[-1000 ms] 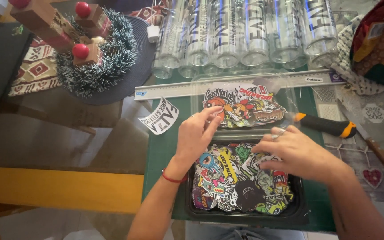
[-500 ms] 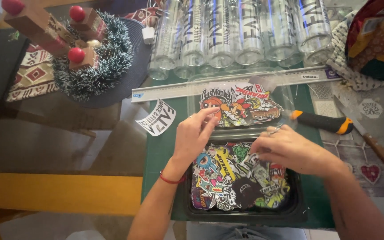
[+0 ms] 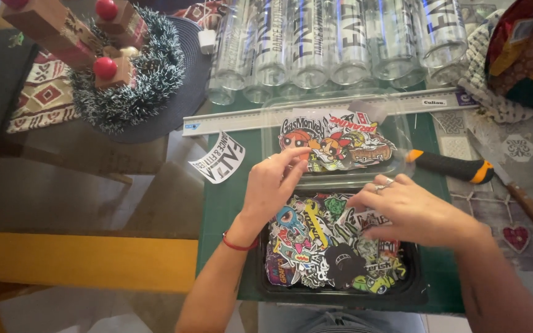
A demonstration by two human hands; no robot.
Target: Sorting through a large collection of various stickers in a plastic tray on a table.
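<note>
A black tray (image 3: 414, 290) near the table's front edge is heaped with several colourful stickers (image 3: 316, 246). My left hand (image 3: 272, 185) hovers over the tray's upper left corner, fingers spread, fingertips at the rim of a clear plastic lid (image 3: 396, 142) that also holds stickers. My right hand (image 3: 411, 209) rests on the stickers at the tray's upper right, fingers curled onto the pile; whether it pinches one sticker I cannot tell. A red band circles my left wrist.
A green cutting mat (image 3: 217, 209) lies under the tray. Behind it sit a metal ruler (image 3: 242, 120), a row of clear glass bottles (image 3: 334, 43), a loose label (image 3: 220, 160) and a black-and-orange knife (image 3: 448, 166). A tinsel wreath with wooden blocks (image 3: 118, 80) stands at the left.
Both hands stay over the tray with small finger movements. My right hand has slid slightly down onto the sticker pile; the view has shifted a little.
</note>
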